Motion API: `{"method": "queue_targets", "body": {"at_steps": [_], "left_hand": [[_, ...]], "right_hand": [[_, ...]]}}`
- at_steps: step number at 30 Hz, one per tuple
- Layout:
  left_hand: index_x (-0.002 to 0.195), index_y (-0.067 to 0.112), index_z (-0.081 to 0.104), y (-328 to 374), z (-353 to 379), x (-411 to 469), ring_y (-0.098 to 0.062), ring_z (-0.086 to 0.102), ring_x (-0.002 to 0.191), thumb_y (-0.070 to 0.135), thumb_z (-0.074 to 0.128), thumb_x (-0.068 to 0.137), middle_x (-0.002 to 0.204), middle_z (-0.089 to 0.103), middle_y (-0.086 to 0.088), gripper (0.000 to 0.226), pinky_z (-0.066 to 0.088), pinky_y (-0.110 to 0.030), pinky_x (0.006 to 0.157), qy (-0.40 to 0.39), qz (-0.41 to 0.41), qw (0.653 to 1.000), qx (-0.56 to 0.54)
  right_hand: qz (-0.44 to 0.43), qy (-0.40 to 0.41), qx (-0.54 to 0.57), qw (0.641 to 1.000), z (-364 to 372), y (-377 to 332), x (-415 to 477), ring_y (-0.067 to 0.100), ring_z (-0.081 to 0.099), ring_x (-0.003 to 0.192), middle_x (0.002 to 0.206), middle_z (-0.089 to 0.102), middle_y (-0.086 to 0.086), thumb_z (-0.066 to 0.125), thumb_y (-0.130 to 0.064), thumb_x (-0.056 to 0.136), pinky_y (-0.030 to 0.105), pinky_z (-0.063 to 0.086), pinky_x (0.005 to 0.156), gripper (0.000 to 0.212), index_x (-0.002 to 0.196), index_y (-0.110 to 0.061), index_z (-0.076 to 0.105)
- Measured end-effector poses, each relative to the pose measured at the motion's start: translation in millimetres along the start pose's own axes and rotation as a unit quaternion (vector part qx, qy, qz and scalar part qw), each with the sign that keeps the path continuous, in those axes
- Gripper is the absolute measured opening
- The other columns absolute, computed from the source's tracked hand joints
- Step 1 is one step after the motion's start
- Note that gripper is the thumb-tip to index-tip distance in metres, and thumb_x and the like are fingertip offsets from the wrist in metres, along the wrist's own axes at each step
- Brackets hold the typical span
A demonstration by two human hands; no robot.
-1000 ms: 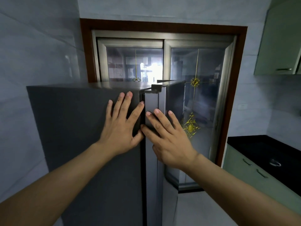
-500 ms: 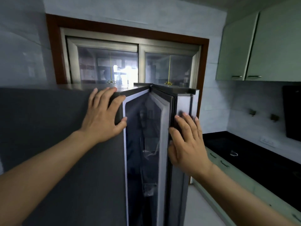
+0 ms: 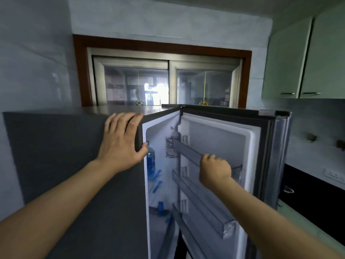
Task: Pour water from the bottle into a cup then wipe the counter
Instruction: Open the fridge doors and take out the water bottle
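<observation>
Swinging wide now, the fridge door (image 3: 220, 146) is exposing a blue bottle (image 3: 150, 161) as the right hand (image 3: 214, 170) is curling its fingers over a door shelf (image 3: 188, 154), the left hand (image 3: 121, 143) bracing flat, fingers spread, on the fridge's top front corner.

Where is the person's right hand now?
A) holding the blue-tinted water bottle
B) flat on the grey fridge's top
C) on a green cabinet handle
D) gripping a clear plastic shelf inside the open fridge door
D: the right hand is curled over the rim of the clear plastic door shelf, while the blue-tinted water bottle stands untouched inside.
</observation>
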State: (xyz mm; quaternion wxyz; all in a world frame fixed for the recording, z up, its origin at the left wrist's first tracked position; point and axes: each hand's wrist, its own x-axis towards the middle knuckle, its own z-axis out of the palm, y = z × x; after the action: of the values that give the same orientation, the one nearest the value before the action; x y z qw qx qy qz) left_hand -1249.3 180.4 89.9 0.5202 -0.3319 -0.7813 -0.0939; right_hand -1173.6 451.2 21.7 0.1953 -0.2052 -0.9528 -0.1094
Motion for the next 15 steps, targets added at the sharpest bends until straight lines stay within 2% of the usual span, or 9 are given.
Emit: {"method": "queue_targets", "body": {"at_steps": [3,6,11,15], "left_hand": [[0.140,0.005,0.046,9,-6,4,-0.035,0.045,0.121,0.043,0.061,0.077,0.131,0.053,-0.017,0.075,0.032,-0.052,0.112,-0.021,-0.038,0.999,0.025],[0.132,0.004,0.054,20,-11,15,-0.035,0.049,0.117,0.038,0.061,0.080,0.126,0.059,-0.018,0.063,0.039,-0.051,0.104,-0.038,-0.074,0.995,0.046],[0.125,0.003,0.061,42,-5,32,-0.039,0.055,0.110,0.035,0.058,0.082,0.118,0.063,-0.020,0.053,0.041,-0.051,0.098,-0.054,-0.112,0.988,0.088],[0.126,0.002,0.060,52,-1,33,-0.039,0.054,0.108,0.034,0.057,0.083,0.117,0.061,-0.020,0.053,0.040,-0.051,0.099,-0.048,-0.154,0.981,0.110]], "right_hand": [[0.006,0.002,0.023,1.000,15,21,22,0.032,0.065,0.111,0.125,0.065,0.013,0.051,-0.017,0.090,0.036,0.052,0.087,0.040,0.127,-0.004,0.053],[-0.031,0.015,0.028,0.999,27,36,40,0.032,0.062,0.113,0.126,0.062,0.014,0.051,-0.018,0.091,0.038,0.052,0.086,0.037,0.126,-0.006,0.051],[-0.099,0.031,0.044,0.994,43,50,75,0.033,0.059,0.114,0.127,0.058,0.017,0.050,-0.017,0.092,0.039,0.052,0.087,0.039,0.128,-0.003,0.048],[-0.145,0.041,0.048,0.987,56,54,104,0.034,0.057,0.117,0.129,0.056,0.020,0.050,-0.012,0.092,0.041,0.052,0.091,0.039,0.130,0.000,0.048]]}}
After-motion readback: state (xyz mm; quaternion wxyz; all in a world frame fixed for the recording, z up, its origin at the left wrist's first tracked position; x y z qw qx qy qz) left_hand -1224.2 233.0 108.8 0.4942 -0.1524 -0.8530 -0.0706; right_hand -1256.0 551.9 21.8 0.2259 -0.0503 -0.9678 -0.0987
